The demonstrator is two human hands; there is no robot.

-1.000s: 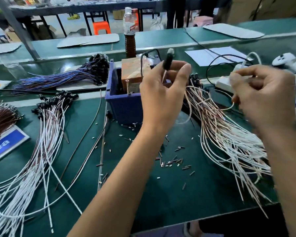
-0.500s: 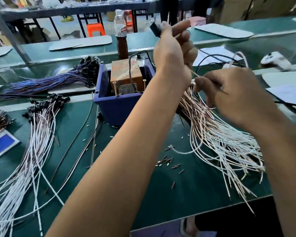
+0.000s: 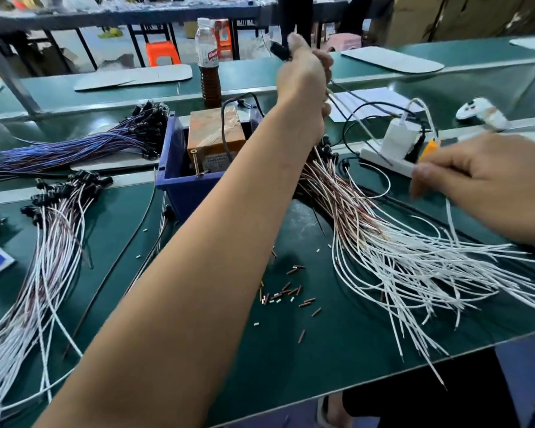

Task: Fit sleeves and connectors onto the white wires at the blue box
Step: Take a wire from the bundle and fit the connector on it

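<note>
From the head camera, your left hand (image 3: 303,78) is raised above the blue box (image 3: 179,180), fingers curled round a black connector (image 3: 279,52) and its wire, likely held up to draw it free. Your right hand (image 3: 488,183) sits low to the right, blurred; I cannot tell its grip. The white wires (image 3: 414,257) fan beneath it.
</note>
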